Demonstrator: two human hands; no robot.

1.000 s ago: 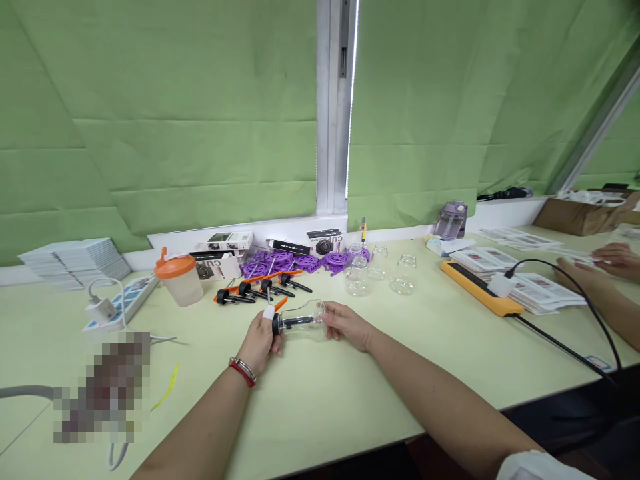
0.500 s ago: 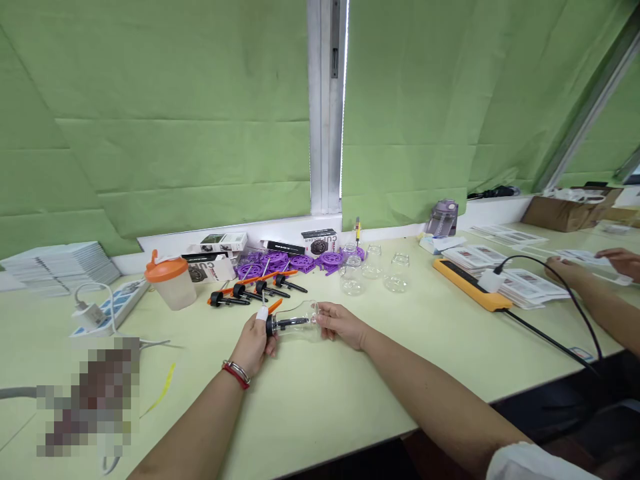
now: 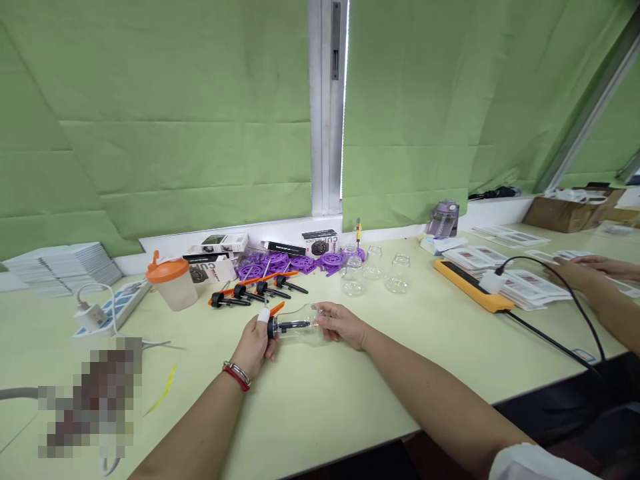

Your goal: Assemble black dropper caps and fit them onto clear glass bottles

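A clear glass bottle (image 3: 305, 320) lies sideways between my hands, with a black tube inside it. My left hand (image 3: 254, 341) is wrapped round the black top (image 3: 271, 327) at the bottle's left end. From that top an orange lever (image 3: 277, 309) sticks up, and a white covering is on one of my fingers. My right hand (image 3: 343, 325) grips the right end of the glass. Behind the bottle lie several loose black tops (image 3: 267, 289) with tubes and orange levers. Several other glass bottles (image 3: 398, 275) stand at the back, to the right.
Purple plastic parts (image 3: 275, 263) and printed boxes (image 3: 213, 268) line the wall. An orange-lidded cup (image 3: 173, 287) and a power strip (image 3: 113, 310) are at left. An orange-edged power strip (image 3: 470, 285) and printed sheets (image 3: 530, 287) lie right, near another person's hands (image 3: 575, 270).
My hands keep the same hold, and the bottle and top have barely moved. At the right, the other person's hands have shifted over the papers.
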